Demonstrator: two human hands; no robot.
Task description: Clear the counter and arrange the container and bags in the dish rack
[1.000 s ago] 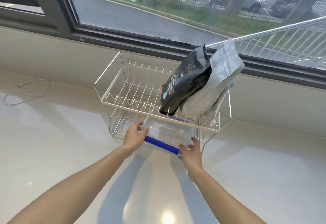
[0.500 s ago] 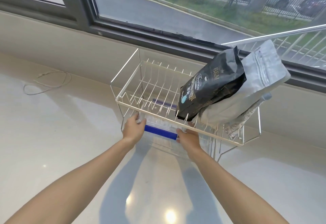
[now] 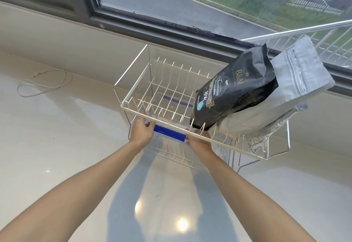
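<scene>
Head view: a clear, blue-edged container [image 3: 169, 134] is gripped at its ends by the left hand [image 3: 142, 132] and right hand [image 3: 199, 140] — inside the dish rack's [image 3: 133, 81] lower tier, at its front edge; two bags [image 3: 262, 96] are leaned in the upper tier's right end.

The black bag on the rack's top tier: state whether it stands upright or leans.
Leaning. The black bag tilts right, its top resting against the silver bag, its bottom among the dish rack tines.
</scene>
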